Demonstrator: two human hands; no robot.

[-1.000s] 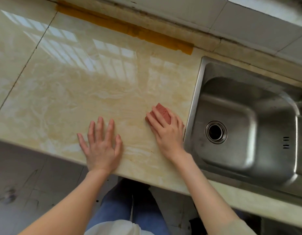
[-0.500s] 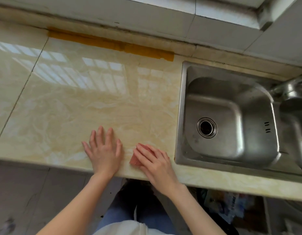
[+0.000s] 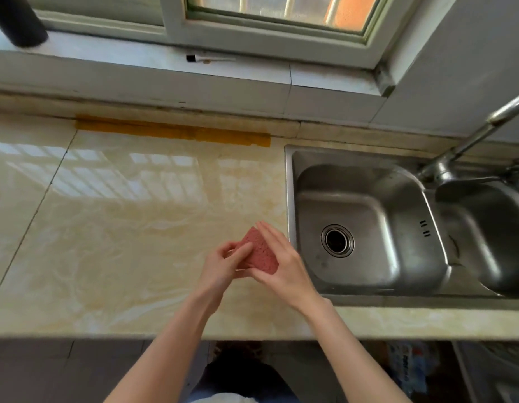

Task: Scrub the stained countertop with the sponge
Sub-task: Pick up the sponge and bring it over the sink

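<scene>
Red sponge (image 3: 259, 253) in both my hands, over the bench (image 3: 121, 242) beside the sink (image 3: 289, 199).

My left hand (image 3: 220, 267) pinches the sponge's left edge, its fingers (image 3: 241, 251) curled onto the face. My right hand (image 3: 288, 267) cradles the other side, fingers nearly straight along the back and thumb under the lower corner. The sponge is tilted, one corner up, just left of the sink rim. Pale yellow staining on the glossy marble. An orange strip (image 3: 171, 131) runs along the back edge.
</scene>
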